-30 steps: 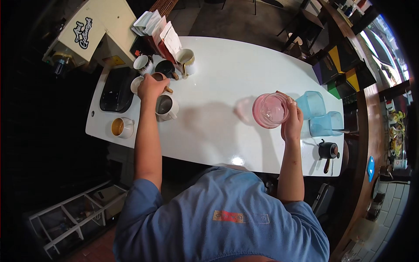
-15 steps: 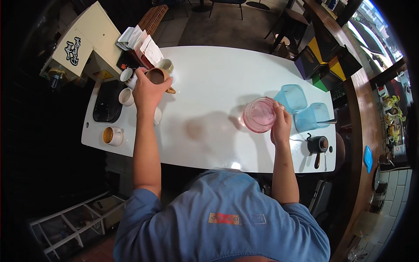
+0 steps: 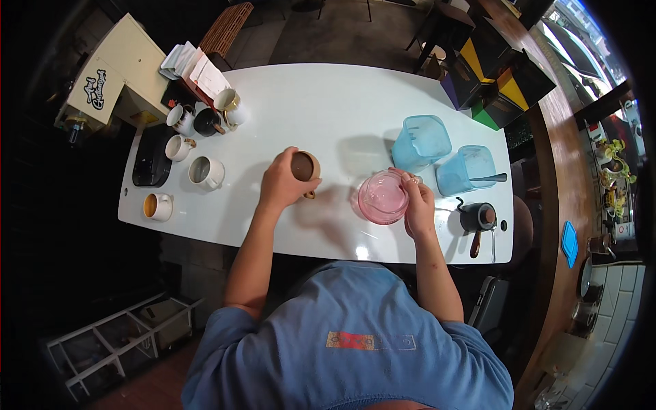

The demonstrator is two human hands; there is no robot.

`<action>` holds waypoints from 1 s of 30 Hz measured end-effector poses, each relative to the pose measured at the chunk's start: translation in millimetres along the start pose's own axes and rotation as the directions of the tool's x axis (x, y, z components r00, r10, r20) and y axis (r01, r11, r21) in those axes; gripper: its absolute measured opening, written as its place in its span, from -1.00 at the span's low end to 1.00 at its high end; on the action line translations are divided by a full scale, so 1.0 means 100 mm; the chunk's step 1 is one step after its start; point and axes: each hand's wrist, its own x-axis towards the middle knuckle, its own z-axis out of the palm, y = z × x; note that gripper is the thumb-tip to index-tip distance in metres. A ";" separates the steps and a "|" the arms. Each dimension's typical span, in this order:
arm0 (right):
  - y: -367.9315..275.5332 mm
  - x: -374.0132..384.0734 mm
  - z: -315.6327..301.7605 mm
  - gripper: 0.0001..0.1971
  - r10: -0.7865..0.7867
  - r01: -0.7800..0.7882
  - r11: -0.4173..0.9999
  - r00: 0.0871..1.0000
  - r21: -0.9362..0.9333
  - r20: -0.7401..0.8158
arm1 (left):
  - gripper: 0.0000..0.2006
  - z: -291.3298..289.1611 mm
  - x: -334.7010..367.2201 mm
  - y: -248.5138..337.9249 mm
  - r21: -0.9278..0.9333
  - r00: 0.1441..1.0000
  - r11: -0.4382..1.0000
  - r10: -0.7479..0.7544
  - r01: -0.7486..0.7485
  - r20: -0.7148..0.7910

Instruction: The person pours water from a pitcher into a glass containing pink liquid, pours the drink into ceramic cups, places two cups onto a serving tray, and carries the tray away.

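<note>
My left hand [image 3: 279, 183] is closed around a tan mug [image 3: 315, 171], held over the middle of the white table. The mug's inside looks brown; whether that is liquid or glaze I cannot tell. A pink see-through glass dish [image 3: 380, 198], round and ridged, is gripped at its right side by my right hand [image 3: 419, 203]. The two held things are a short way apart. Just beyond my right hand stand two light-blue plastic tubs, one tub [image 3: 418, 147] farther off and another tub [image 3: 459, 172] with a utensil handle [image 3: 489, 178] sticking out of it.
Several mugs stand at the left, among them a white mug [image 3: 206, 173], a yellow-lined mug [image 3: 158, 206] and a black mug [image 3: 207, 121]. Beside them are a black tray [image 3: 152, 157] and a cream machine [image 3: 130, 58]. A small black pot [image 3: 476, 216] sits near the right edge.
My left hand has brought the tan mug from the group at the far left to the table's middle. The pink glass dish has shifted slightly left in my right hand.
</note>
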 end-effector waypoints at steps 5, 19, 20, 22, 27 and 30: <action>0.16 0.01 -0.19 -0.61 -0.019 0.019 0.997 1.000 -0.081 0.000 | -0.23 0.14 -0.15 0.15 -0.028 0.996 1.000 0.007 -0.004 0.086; 0.41 0.05 -0.17 -0.64 0.026 -0.025 0.999 0.999 0.027 -0.041 | -0.27 0.21 -0.32 0.08 -0.030 0.993 0.995 0.100 -0.099 0.055; 0.41 0.04 -0.16 -0.64 0.025 -0.024 0.999 0.999 0.028 -0.036 | -0.27 0.21 -0.33 0.07 -0.027 0.994 0.995 0.098 -0.097 0.051; 0.35 0.00 -0.11 -0.65 0.052 -0.049 0.996 0.998 0.073 -0.040 | -0.25 0.20 -0.33 0.08 -0.056 0.990 0.997 0.054 -0.047 0.129; 0.41 0.03 -0.10 -0.67 -0.008 0.011 1.000 0.995 0.026 -0.102 | -0.24 0.16 -0.32 0.09 -0.086 0.973 0.993 0.101 -0.084 0.210; 0.38 0.03 -0.06 -0.68 -0.022 0.022 1.000 0.992 0.004 -0.123 | -0.24 0.13 -0.31 0.09 -0.097 0.965 0.989 0.130 -0.111 0.227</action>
